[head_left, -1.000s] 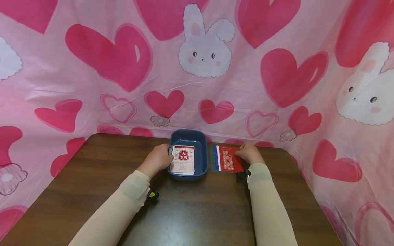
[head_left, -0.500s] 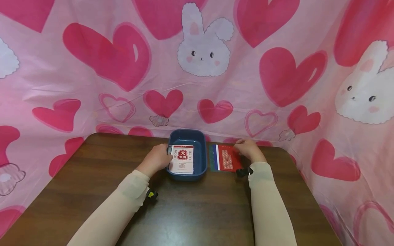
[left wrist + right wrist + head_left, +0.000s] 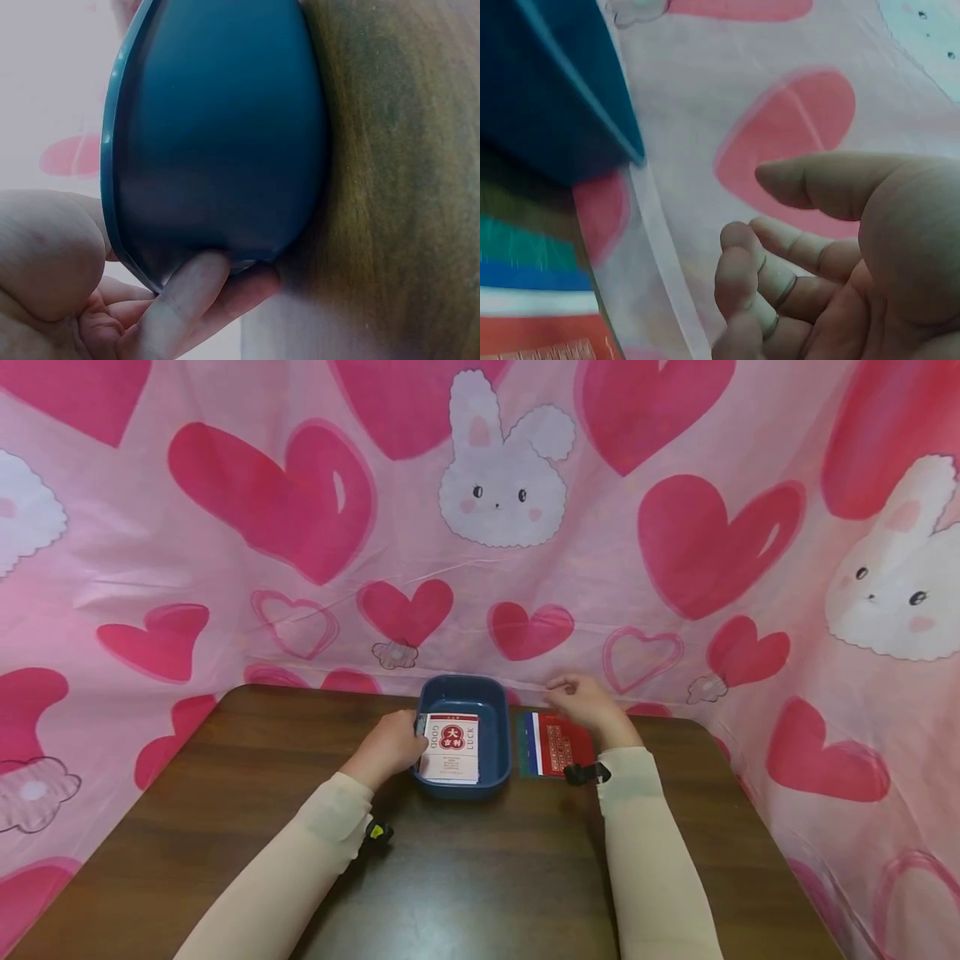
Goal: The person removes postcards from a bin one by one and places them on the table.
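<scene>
Tray (image 3: 492,750), dark blue, sits upright on the brown table (image 3: 465,877), between the two hands, with a white card (image 3: 452,750) marked GOOD LUCK lying in it toward its left side. Just right of the tray, a red card (image 3: 564,745) lies flat on the table over a green card (image 3: 523,748); blue and white bands show along the red card's tray-side edge, and I cannot tell whether they are separate sheets. The work looks like handling these cards beside a steadied tray. To do it well, the left hand (image 3: 390,747) should press only enough to stop the tray sliding, and leave the white card unbent; the right one, if it is to lift a card, would do best to get a fingertip under an edge, since flat paper offers little to pinch. The left hand grips the tray's left wall, thumb over the rim and fingers along the outside. The right hand (image 3: 587,700) hovers to the right of the tray, above the far edge of the red card, holding nothing, its thumb well apart from loosely bent fingers. Both forearms reach forward on either side of the tray in cream sleeves (image 3: 652,852), and beyond the tray hangs a pink curtain (image 3: 510,593) of hearts and rabbits.
</scene>
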Motion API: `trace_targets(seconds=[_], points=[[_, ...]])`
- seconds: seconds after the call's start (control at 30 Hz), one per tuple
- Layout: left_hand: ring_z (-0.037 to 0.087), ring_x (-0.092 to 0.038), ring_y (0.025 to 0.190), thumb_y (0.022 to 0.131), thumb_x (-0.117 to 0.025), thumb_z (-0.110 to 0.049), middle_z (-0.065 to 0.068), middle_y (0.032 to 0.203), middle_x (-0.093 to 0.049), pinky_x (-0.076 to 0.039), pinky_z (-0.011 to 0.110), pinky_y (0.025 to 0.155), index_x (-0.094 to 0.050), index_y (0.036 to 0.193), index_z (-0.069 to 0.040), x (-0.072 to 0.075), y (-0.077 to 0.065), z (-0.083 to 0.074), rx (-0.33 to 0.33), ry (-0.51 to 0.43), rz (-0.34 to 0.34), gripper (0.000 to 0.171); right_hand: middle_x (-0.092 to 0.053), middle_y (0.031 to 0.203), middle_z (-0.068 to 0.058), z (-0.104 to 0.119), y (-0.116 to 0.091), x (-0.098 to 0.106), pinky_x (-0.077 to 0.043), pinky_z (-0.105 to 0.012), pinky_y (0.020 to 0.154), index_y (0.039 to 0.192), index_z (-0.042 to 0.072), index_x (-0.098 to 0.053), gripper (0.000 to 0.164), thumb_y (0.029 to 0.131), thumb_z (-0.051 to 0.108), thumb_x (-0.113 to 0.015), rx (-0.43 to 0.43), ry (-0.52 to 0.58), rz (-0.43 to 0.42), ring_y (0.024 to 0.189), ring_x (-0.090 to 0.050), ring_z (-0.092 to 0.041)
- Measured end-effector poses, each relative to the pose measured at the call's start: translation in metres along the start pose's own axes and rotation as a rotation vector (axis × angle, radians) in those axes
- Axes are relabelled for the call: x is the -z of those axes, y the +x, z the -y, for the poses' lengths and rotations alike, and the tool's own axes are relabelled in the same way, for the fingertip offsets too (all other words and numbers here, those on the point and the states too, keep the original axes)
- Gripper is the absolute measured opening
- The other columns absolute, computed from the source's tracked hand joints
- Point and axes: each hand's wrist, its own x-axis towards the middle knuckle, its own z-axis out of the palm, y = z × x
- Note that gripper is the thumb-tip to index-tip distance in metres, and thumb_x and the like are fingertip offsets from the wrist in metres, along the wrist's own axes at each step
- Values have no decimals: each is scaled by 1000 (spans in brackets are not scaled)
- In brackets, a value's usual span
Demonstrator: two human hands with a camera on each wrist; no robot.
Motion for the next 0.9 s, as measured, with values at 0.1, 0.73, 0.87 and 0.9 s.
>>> trace_targets(seconds=[0.1,0.73,0.87,0.9], points=[[34,-70,109,108,-74,-20,19,133,-75,-61,57,111,-64,151,2,-1,0,-1,-3,5,1,49,-76,128,-29,11,0,-6,-66,-41,93,147,-3,-67,47,109,24,-71,35,25,27,105,-74,-39],[33,-70,104,108,-73,-19,18,125,-76,-62,54,105,-65,148,2,1,-3,0,-11,-14,3,46,-85,110,-20,85,44,-85,-72,-38,85,149,-4,-64,53,109,28,-78,-57,-111,243,99,-86,-34],[33,-70,104,108,-72,-20,18,126,-76,-63,53,104,-66,148,1,1,-3,0,-18,-16,8,45,-84,95,-18,84,49,-100,-71,-36,75,142,-6,-66,53,107,29,-81,-76,-211,233,82,-85,-29],[32,-70,104,108,-72,-19,18,126,-76,-63,53,104,-66,148,1,1,-3,0,-19,-14,7,45,-83,92,-18,84,50,-104,-71,-36,73,139,-6,-67,51,106,30,-82,-79,-244,230,79,-84,-29]])
